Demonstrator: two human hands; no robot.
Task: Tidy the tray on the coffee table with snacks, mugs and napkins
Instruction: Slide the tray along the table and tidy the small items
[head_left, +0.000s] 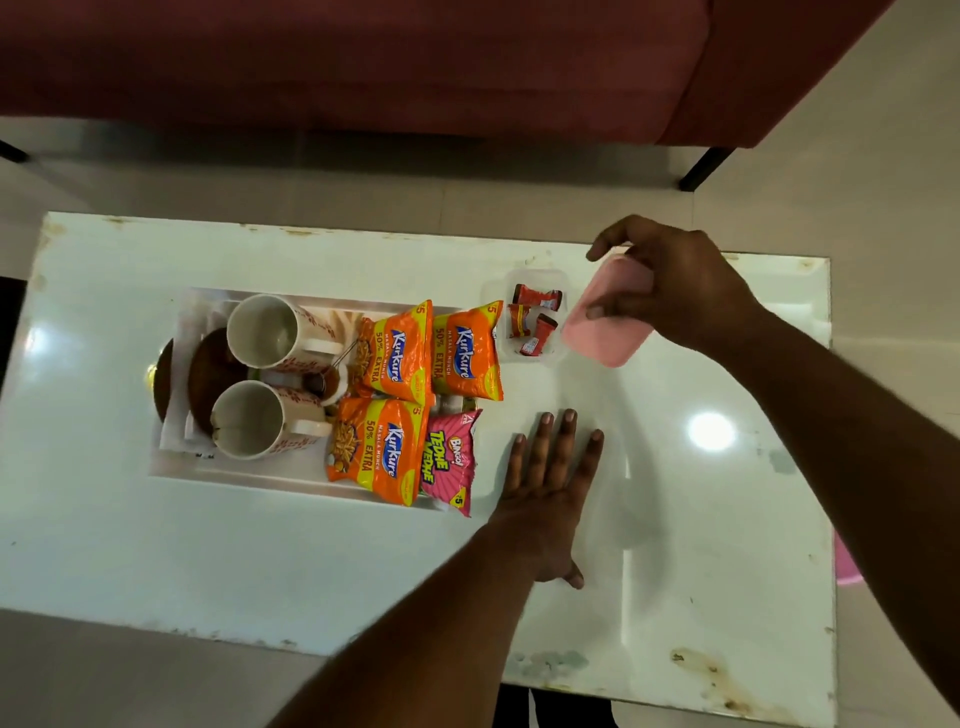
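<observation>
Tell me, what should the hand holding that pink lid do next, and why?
Probably lower the pink lid onto the clear box. The right hand holds the lid tilted just beside the box, the box stands open with red sachets inside, and the left hand lies flat on the table, free to steady it.

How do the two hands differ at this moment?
The left hand lies flat on the table with straight fingers and holds nothing; the right hand grips a tilted pink lid. The left hand sits beside the Bingo packet; the right hand is beside the clear box of red sachets. Both are bare and outside the tray.
</observation>
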